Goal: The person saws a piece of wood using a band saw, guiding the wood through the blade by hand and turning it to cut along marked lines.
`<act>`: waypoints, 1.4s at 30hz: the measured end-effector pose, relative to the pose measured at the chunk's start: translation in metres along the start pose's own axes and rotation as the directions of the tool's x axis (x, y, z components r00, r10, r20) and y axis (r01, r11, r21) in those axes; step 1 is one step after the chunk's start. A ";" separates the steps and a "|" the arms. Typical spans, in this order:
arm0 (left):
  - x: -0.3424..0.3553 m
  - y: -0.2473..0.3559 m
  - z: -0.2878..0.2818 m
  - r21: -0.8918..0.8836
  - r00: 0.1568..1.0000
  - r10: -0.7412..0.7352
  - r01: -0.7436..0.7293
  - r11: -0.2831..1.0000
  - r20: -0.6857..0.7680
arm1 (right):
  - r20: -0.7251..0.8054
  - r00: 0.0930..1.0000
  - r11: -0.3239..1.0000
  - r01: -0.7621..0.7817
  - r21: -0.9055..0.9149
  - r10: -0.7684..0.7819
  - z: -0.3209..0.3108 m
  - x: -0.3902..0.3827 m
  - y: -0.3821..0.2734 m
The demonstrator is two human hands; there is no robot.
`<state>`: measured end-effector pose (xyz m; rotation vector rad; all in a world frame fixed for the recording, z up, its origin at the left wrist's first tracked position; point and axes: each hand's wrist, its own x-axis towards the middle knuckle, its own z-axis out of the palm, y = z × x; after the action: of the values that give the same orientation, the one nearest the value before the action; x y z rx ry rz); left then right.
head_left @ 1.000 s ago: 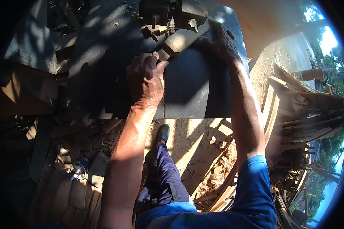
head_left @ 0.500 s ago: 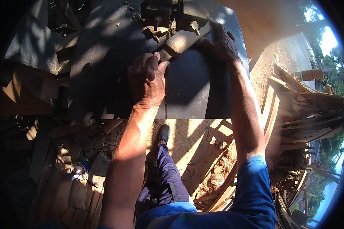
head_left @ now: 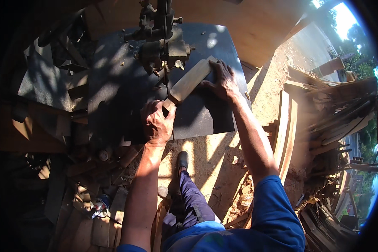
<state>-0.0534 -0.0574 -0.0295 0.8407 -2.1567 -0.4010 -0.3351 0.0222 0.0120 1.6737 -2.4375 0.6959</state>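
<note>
A white-and-blue can-like thing (head_left: 100, 208) has an unclear inside. The left hand (head_left: 156, 124) grips the wood block (head_left: 191, 82); the right hand (head_left: 225, 82), spread, touches its far end.

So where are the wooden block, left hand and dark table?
Wooden block (head_left: 192, 80): head view, middle of its upper face.
Left hand (head_left: 158, 122): head view, its back.
Dark table (head_left: 195, 124): head view, bare front part.

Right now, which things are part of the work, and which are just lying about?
Part of the work:
- pale wooden block, pinched by the left grip, far end against the right grip
- dark metal machine head
- dark tabletop

Seemingly just lying about:
- long pale boards, right
- wood scraps, lower left
- small blue-and-white object, unclear what
</note>
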 end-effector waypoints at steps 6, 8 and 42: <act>-0.084 0.082 -0.063 -0.070 0.958 0.229 -0.220 0.973 0.170 | 0.138 0.985 0.993 -0.095 -0.069 0.104 -0.098 -0.126 -0.020; -0.127 0.094 -0.092 -0.248 0.948 0.188 -0.123 0.961 0.257 | 0.233 0.967 0.978 -0.053 -0.202 0.101 -0.088 -0.179 -0.029; -0.425 0.114 -0.207 0.210 0.085 -0.220 0.110 0.971 0.972 | -0.027 -0.513 -0.507 -0.853 0.121 0.858 -0.116 -0.970 -0.048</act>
<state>0.2597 0.3130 -0.0685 0.9888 -3.3786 -1.3691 0.0664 0.8899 -0.1946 -1.5051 -2.9812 0.7062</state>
